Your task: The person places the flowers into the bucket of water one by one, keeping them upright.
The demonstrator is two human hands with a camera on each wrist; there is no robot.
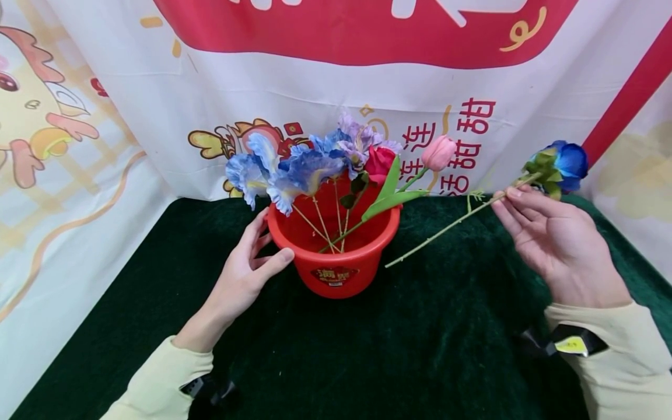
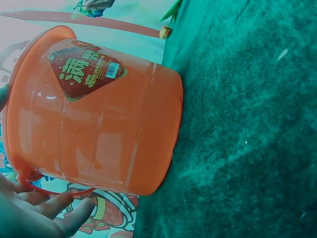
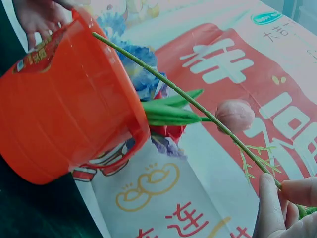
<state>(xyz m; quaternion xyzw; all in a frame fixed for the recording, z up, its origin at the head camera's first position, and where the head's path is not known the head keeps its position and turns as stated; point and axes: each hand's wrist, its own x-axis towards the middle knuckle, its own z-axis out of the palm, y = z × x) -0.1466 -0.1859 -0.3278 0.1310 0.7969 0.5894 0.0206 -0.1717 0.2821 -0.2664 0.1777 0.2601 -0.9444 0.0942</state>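
A red plastic bucket [image 1: 336,274] stands upright on dark green cloth. My left hand [image 1: 247,262] grips it at the left, thumb on the rim and fingers along the outer side by the bucket's handle [image 2: 59,192]. Between thumb and fingers, my right hand [image 1: 567,245] pinches the stem [image 1: 441,233] of a blue rose [image 1: 569,166] close below the bloom. That stem slants down to the left, its cut end near the bucket's right side. Inside the bucket lean several blue irises [image 1: 307,169], a purple iris [image 1: 362,143], a red rose [image 1: 379,163] and a pink tulip [image 1: 438,153].
Green cloth [image 1: 325,356] covers the table. Behind it hangs a white printed banner [image 1: 325,87] with red areas and cartoon figures. A small orange-yellow bud [image 2: 166,32] with green leaves shows at the cloth's far side in the left wrist view.
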